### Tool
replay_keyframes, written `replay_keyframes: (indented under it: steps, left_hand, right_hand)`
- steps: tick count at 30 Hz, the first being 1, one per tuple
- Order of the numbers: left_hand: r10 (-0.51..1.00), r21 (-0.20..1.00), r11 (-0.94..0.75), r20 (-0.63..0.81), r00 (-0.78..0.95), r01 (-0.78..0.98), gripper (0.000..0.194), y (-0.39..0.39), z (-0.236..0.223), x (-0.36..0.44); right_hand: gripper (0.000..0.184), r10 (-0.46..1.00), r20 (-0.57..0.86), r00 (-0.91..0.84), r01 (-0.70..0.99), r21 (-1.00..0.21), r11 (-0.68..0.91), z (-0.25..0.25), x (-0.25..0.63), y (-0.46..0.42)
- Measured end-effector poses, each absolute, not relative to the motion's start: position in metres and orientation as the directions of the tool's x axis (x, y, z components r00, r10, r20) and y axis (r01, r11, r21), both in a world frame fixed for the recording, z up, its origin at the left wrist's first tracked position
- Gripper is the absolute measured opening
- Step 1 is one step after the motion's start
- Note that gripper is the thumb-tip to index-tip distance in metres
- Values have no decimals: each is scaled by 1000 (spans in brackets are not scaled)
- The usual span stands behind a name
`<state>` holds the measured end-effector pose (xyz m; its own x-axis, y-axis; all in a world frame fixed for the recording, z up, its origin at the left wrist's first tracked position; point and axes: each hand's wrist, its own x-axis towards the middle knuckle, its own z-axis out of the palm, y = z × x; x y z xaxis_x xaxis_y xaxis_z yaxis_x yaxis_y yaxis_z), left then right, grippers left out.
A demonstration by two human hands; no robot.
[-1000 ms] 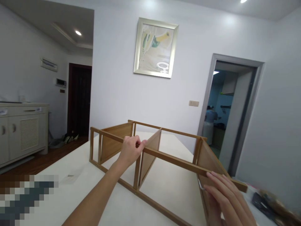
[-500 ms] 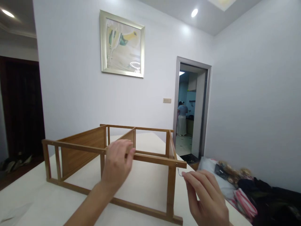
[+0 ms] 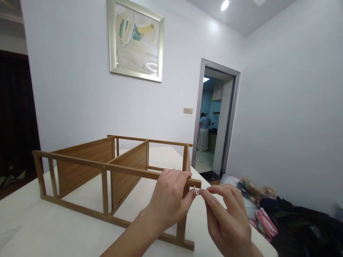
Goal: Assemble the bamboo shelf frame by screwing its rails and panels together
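Note:
A wooden shelf rack (image 3: 125, 167) lies on its side on the white table. My left hand (image 3: 173, 194) is closed over its upper front rail near the right end, fingers on top and thumb below, the thumb tip close to the hex key. Between the thumb and fingers of my right hand (image 3: 227, 214) is a small bent metal hex key (image 3: 197, 192). The key's short arm points up beside the rail end, just under a screw hole. Whether its tip touches the rack I cannot tell.
The white table (image 3: 34, 228) extends under and around the rack. Clothes and bags (image 3: 292, 221) are heaped beyond its right edge. Behind are a framed picture (image 3: 136, 43) on the wall and a doorway (image 3: 198, 107), through which a person (image 3: 204, 132) stands in another room.
My left hand has moved right along the rail from mid-rack to its right end and closed there. My right hand has brought the hex key closer to the left thumb.

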<state>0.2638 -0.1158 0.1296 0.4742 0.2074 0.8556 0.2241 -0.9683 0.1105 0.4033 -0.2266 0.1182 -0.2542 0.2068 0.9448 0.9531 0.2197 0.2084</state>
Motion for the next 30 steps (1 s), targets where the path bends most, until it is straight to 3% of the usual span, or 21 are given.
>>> replay_keyframes:
  steps: [14, 20, 30]
  left_hand:
    - [170, 131, -985, 805, 569, 108, 34, -104, 134, 225]
    - [178, 134, -983, 869, 461, 128, 22, -102, 130, 226]
    - [275, 253, -961, 838, 472, 110, 24, -109, 135, 224]
  right_hand:
    - [30, 245, 928, -281, 936, 209, 282, 120, 376, -211]
    - [36, 247, 929, -277, 936, 202, 288, 120, 375, -211]
    - [36, 240, 936, -259, 937, 183, 298, 125, 369, -210]
